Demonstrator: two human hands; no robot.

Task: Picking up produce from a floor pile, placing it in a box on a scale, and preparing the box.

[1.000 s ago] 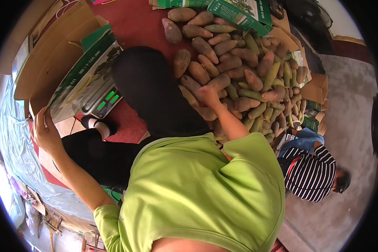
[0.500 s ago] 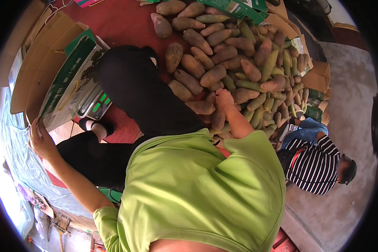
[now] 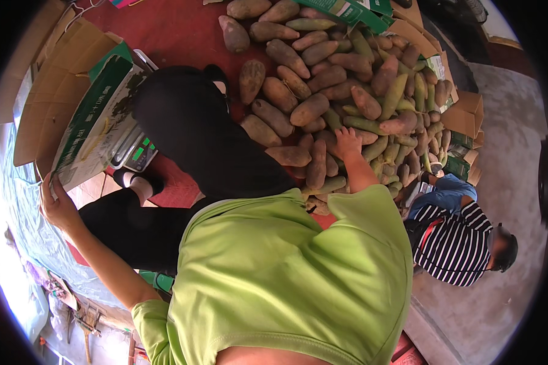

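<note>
The left hand (image 3: 61, 208) is stretched out to the side, the lower corner of the cardboard box (image 3: 97, 140) pinched between thumb and fingers. The right hand (image 3: 349, 145) is laid, fingers spread, over tubers (image 3: 365, 101) heaped on the red floor (image 3: 176, 36). Compared with half a second ago, it is placed farther right and uncurled; the box is gripped as before.

Left hand (image 3: 58, 207) pinching, arm (image 3: 108, 261) outstretched; right hand (image 3: 348, 143) palm-down, splayed.
</note>
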